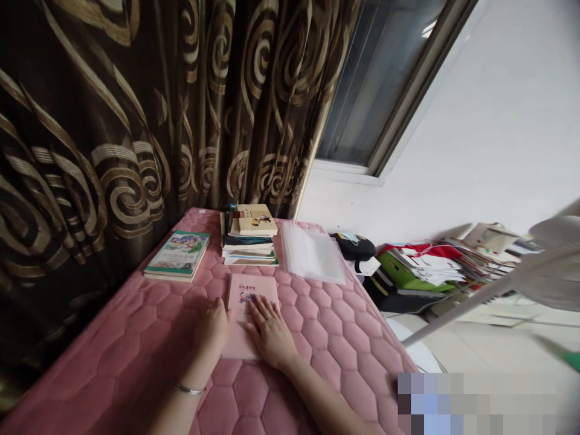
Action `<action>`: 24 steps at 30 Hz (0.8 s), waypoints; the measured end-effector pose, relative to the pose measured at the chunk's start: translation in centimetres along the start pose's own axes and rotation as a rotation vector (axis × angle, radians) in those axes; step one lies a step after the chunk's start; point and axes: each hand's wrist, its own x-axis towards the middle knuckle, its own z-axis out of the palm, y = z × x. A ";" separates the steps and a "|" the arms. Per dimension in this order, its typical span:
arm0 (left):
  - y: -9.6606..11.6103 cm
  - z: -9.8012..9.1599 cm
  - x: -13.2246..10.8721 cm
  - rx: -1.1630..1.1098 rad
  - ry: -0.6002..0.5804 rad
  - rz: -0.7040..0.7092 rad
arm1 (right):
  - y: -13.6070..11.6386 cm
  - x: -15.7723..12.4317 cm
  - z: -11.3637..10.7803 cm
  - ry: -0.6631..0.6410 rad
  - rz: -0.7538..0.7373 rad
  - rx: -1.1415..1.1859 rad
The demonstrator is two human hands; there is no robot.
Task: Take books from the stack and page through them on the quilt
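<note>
A pale pink book (254, 289) with a small coloured picture on its cover lies flat on the pink quilted mattress (312, 338). My right hand (272, 335) rests flat on the cover, fingers spread. At the book's left edge is my left hand (214, 326), its fingers curled in; whatever they may hold is hidden. Beyond the book sits a stack of books (254, 232), with a tan one on top. To the right of that stack lie clear plastic sheets (312, 254). Farther left are a few green-edged books (178, 255) in a short pile.
A dark patterned curtain (190, 121) hangs along the left and far side, near a window (376, 84). Past the mattress's right edge are a black case (353, 246), piled papers and bags (421, 266), and a standing fan (550, 266) with a pale pole.
</note>
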 end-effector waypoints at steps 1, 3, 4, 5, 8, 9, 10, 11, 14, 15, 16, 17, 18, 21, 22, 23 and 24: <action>0.1 0.1 0.0 0.003 0.007 0.013 | 0.1 0.0 0.1 0.011 0.014 0.006; 0.3 0.6 0.3 0.005 -0.006 0.031 | 0.4 0.0 0.6 0.054 0.078 0.017; 0.3 1.0 0.6 0.018 -0.016 0.035 | 0.7 0.0 0.9 0.079 0.127 0.017; 0.2 1.3 0.9 0.036 -0.022 0.038 | 1.0 0.1 1.1 0.101 0.178 0.013; 0.3 2.3 1.6 0.096 -0.006 0.060 | 2.1 0.1 1.7 0.124 0.247 -0.026; 0.5 2.5 1.6 0.119 0.004 0.061 | 2.4 0.1 1.7 0.113 0.232 -0.046; 0.7 2.7 1.6 0.143 0.015 0.061 | 2.7 0.1 1.6 0.094 0.200 -0.068; 1.0 2.8 1.5 0.170 0.027 0.054 | 3.0 0.0 1.4 0.071 0.157 -0.091; 2.1 2.9 0.8 0.228 0.061 0.017 | 3.8 -0.3 0.7 0.030 0.049 -0.148; 2.5 2.9 0.5 0.243 0.077 0.006 | 4.0 -0.4 0.4 0.036 0.036 -0.159; 2.7 2.9 0.3 0.259 0.095 -0.002 | 4.2 -0.5 0.1 0.047 0.031 -0.168; 2.9 3.0 0.1 0.274 0.113 -0.007 | 4.3 -0.6 -0.1 0.055 0.029 -0.176; 3.0 3.0 0.0 0.287 0.127 -0.009 | 4.3 -0.6 -0.3 0.059 0.028 -0.183; 2.8 2.9 0.0 0.300 0.141 0.014 | 4.2 -0.6 -0.9 0.041 0.024 -0.210; 2.7 2.9 0.1 0.289 0.132 0.026 | 4.1 -0.6 -1.0 0.029 0.027 -0.220; 2.6 2.8 0.1 0.276 0.123 0.036 | 4.0 -0.6 -1.1 0.015 0.033 -0.231; 2.5 2.8 0.2 0.263 0.111 0.043 | 4.0 -0.7 -1.2 0.002 0.041 -0.244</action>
